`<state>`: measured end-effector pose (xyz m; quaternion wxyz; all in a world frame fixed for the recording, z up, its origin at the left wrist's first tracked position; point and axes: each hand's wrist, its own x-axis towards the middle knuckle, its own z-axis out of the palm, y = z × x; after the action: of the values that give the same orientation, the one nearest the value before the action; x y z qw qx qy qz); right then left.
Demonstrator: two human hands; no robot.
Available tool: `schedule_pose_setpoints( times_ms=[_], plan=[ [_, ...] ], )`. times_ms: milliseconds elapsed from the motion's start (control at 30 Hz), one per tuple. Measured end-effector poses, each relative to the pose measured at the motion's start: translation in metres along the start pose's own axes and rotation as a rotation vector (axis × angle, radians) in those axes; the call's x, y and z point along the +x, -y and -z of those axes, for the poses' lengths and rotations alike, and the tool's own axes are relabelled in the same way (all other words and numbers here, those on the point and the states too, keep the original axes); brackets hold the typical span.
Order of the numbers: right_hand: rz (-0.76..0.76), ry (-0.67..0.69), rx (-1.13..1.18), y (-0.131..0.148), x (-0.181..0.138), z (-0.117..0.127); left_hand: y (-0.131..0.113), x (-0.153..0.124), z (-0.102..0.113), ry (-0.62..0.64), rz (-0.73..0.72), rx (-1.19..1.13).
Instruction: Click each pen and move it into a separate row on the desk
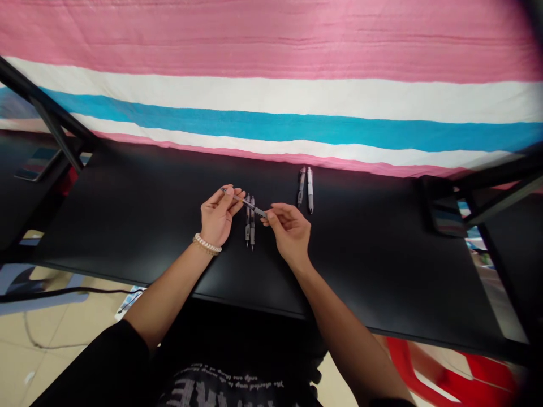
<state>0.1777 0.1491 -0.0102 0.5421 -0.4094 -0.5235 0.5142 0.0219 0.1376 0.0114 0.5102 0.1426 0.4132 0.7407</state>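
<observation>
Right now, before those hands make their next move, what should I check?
Held pen gripped by both the left hand and the right hand: ok.
Held pen clear of the two pens beneath it: cannot tell.
Other two pens lying apart from both hands: ok.
Bracelet on the left wrist, off the pens: ok.
All pens well back from the table edge: ok.

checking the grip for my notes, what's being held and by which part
A slim pen, held near both ends: the left hand pinches one end, the right hand the other.
</observation>
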Motion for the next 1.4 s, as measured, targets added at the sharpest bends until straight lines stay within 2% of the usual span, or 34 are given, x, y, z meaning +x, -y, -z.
schedule_pose_setpoints(
  times_ms=[133, 333, 533, 633, 733, 800, 933, 1033, 1100, 1233, 1333, 1400],
  plan=[
    [0.071, -0.072, -0.042, 0.0025, -0.0028, -0.0008, 0.0023, -0.0002, 0.0, -0.026, -0.031, 0.007],
    [0.186, -0.107, -0.143, 0.0046, -0.008, -0.0014, 0.004, -0.0004, -0.0004, -0.043, -0.019, -0.037],
    [0.326, -0.079, -0.323, 0.0066, -0.0101, 0.0011, 0.0035, 0.0003, -0.0001, -0.051, -0.01, -0.039],
    [0.273, -0.073, -0.267, 0.0062, -0.0083, 0.0004, 0.0032, 0.0005, 0.0006, -0.047, -0.005, -0.036],
    [0.119, -0.019, -0.122, 0.0045, -0.0055, -0.001, 0.0028, 0.0005, 0.0012, -0.058, -0.01, -0.013],
    [0.047, 0.005, -0.102, 0.0034, -0.0044, -0.0017, 0.0025, 0.0005, 0.0015, -0.05, -0.014, -0.006],
    [0.132, -0.015, -0.111, 0.0033, -0.0042, -0.003, 0.0026, -0.0003, 0.0015, -0.025, -0.019, -0.013],
    [0.094, 0.019, -0.068, 0.0041, -0.0049, -0.0035, 0.0033, -0.001, 0.0012, -0.035, -0.016, 0.002],
    [0.085, -0.015, -0.096, 0.0049, -0.0058, -0.0029, 0.0034, -0.0004, 0.0015, -0.044, -0.012, 0.013],
    [0.196, -0.111, -0.182, 0.0075, -0.0073, 0.0006, 0.0017, 0.0045, 0.0043, -0.106, -0.047, 0.007],
    [0.216, -0.116, -0.201, 0.0091, -0.0078, 0.0023, 0.0017, 0.0063, 0.0059, -0.159, -0.087, -0.006],
    [0.22, -0.11, -0.227, 0.009, -0.0084, 0.0019, 0.0036, 0.0041, 0.0049, -0.129, -0.066, -0.011]
  ],
)
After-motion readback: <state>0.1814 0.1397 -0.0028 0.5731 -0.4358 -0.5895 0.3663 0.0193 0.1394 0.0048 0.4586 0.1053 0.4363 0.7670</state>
